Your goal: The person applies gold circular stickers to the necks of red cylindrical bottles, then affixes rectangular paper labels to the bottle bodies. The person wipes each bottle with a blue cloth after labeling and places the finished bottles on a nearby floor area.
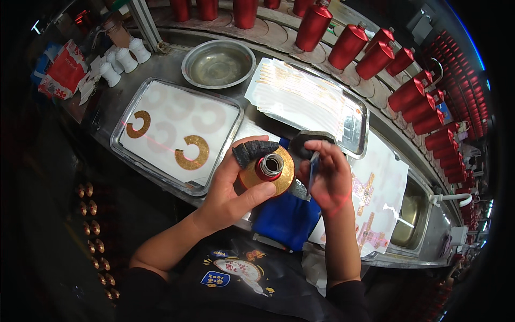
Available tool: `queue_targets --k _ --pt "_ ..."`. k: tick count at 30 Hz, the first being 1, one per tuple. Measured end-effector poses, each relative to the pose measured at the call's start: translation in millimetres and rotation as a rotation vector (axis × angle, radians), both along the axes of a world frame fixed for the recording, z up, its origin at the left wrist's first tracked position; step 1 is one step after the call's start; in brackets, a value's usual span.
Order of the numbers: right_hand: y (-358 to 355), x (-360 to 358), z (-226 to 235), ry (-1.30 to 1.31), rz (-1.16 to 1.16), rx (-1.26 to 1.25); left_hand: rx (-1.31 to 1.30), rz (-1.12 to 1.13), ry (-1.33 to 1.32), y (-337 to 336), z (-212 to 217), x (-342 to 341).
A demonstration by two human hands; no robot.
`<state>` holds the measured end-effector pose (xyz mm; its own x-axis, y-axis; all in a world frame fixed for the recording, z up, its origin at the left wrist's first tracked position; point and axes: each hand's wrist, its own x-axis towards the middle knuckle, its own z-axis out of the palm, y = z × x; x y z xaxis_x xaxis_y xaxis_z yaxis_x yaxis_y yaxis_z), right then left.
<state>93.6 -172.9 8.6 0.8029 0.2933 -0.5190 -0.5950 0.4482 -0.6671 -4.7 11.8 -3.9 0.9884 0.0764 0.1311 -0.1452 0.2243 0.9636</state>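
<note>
**Bottle with gold shoulder, held in left hand**

Bottle [284,175]: round, gold shoulder with a foil-like sheen; short red collar; bare metal neck, ringed with thread, mouth uncapped. Located between the two hands, above the front edge of the bench, mouth toward the camera.

Left hand [236,185]: closed around the bottle, thumb laid over the gold shoulder. One finger wears a black sleeve [255,152], rough and wrinkled, tapering to a blunt point.

Right hand [331,177]: just beside the bottle, fingers half curled, gripping a thin flat piece [314,167], seen nearly edge-on; its material cannot be told.

Blue cloth [284,219]: soft, creased, below the hands. Dark block [321,138]: angular, matt, partly hidden behind the right hand.

Left tray [116,140]: shiny metal, rounded corners, lined with a white sheet [161,129]; on it, two C-shaped pieces [193,152], flat, gold, speckled.

Basin [219,65]: round, metal, flared rim, behind that tray. Right tray [354,115]: metal, bearing overlapping white sheets [298,96] with rows of gold marks.

Red bottles [314,26]: metallic, satin-surfaced, sloping shoulders, standing along a curved track [279,29] of overlapping plates.
</note>
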Motion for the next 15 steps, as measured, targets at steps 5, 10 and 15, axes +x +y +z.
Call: queue_targets --k 5,10,15 --pt "-12 -49 25 -0.777 0.168 -0.244 0.059 -0.009 -0.027 7 -3 1" --pt "3 -1 15 -0.881 0.193 -0.588 0.074 -0.045 0.007 6 -3 0" --pt "11 21 10 -0.878 0.148 -0.534 -0.037 -0.049 0.006 7 1 1"
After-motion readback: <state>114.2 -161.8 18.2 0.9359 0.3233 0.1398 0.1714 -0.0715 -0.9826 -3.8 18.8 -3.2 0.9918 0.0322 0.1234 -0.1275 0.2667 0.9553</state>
